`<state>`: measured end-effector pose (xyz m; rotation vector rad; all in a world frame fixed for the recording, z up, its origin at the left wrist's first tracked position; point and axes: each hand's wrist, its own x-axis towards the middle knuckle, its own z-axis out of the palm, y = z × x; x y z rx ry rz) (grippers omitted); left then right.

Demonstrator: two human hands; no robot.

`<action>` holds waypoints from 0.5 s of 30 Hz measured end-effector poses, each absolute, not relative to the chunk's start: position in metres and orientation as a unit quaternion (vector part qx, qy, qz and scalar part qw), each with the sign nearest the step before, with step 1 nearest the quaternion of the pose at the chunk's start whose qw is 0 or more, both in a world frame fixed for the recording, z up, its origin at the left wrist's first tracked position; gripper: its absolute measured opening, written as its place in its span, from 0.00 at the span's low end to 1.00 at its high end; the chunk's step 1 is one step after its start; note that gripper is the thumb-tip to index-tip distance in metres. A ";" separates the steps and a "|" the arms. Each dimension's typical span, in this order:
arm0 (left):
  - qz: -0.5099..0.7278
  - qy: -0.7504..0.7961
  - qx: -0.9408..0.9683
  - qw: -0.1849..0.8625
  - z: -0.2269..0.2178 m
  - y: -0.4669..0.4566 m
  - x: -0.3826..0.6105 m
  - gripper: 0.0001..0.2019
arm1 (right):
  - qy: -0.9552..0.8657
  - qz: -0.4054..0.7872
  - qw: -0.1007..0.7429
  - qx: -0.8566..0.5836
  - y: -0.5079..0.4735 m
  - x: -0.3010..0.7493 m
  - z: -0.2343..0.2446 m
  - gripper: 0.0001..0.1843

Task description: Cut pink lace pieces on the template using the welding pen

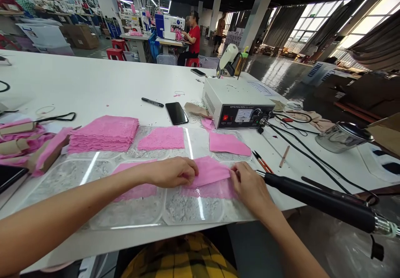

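A pink fabric piece [210, 170] is stretched between my two hands above the clear plastic mat. The closed fingers of my left hand [176, 172] grip its left edge. My right hand [251, 188] pinches its right corner between thumb and fingers. Under it, a second pink panel [215, 191] lies on the mat, partly covered. Another pink panel [140, 192] is half hidden below my left forearm. Just beyond my hands lie a lace-edged pink piece [164, 138] and a plain pink piece [229, 144]. The black-handled tool [318, 199] has its metal tip close beside my right hand.
A stack of pink pieces [103, 134] stands at left, near tied pink bundles [21, 140]. A control box [239, 103] with cables is at back right. A phone [176, 113], a marker [152, 102] and a glass jar [342, 138] are on the table. A person in red sits beyond.
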<state>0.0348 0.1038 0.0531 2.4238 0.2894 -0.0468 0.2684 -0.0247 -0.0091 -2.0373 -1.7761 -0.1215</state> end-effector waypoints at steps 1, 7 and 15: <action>-0.016 0.110 0.933 0.342 0.052 0.103 0.034 0.10 | -0.641 -0.038 0.226 -0.733 -0.029 0.269 -0.007 0.09; -0.023 0.071 0.954 0.289 0.047 0.100 0.033 0.11 | -0.602 0.148 0.318 -0.718 -0.055 0.270 0.005 0.10; -0.051 0.017 0.990 0.127 0.047 0.095 0.039 0.12 | -0.560 0.229 0.342 -0.719 -0.060 0.262 0.004 0.15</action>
